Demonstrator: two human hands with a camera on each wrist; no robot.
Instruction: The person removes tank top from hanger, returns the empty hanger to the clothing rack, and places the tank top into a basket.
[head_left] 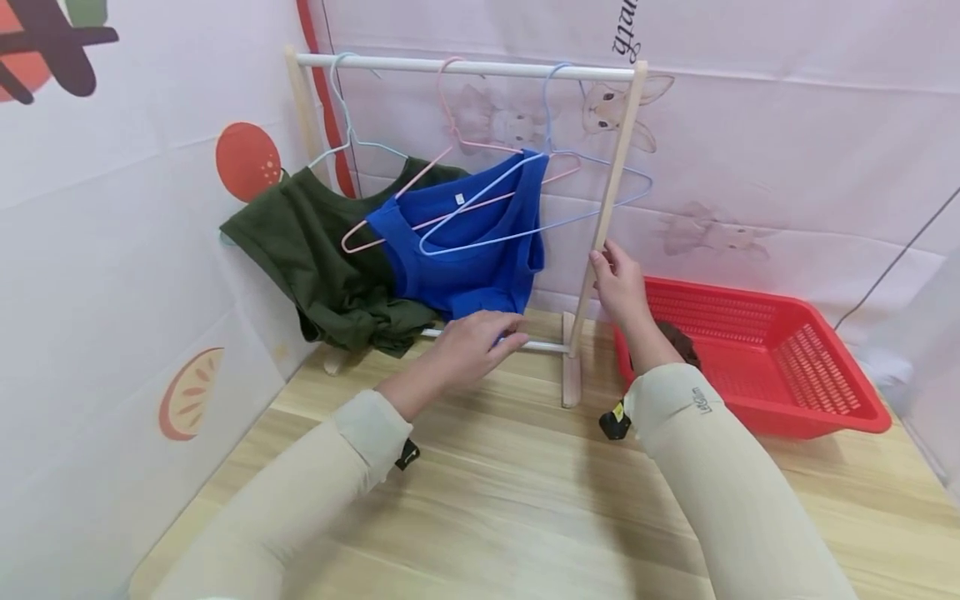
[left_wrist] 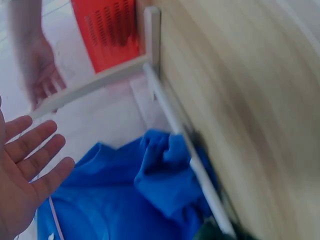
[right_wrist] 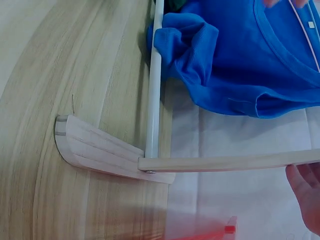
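Observation:
A small clothes rack (head_left: pixel 465 67) with wooden posts and a white rail stands on the table. My right hand (head_left: pixel 621 283) holds its right post (head_left: pixel 617 167), thumb on one side and fingers behind. My left hand (head_left: pixel 472 346) hovers low in front of the rack, fingers extended and holding nothing. The blue tank top (head_left: pixel 480 275) hangs from a pink hanger (head_left: pixel 452 125), its hem near the lower bar (right_wrist: pixel 155 90). A bare light-blue hanger (head_left: pixel 551 117) overlaps it in the head view. To the left, a dark green top (head_left: pixel 330 242) hangs on a mint hanger (head_left: pixel 347 108).
A red plastic basket (head_left: pixel 810 333) sits right of the rack, with a dark brown cloth (head_left: pixel 677 342) inside, partly hidden by my right arm. Printed fabric walls (head_left: pixel 112 250) stand close behind and to the left. The rack's right foot (right_wrist: pixel 105 150) points toward me.

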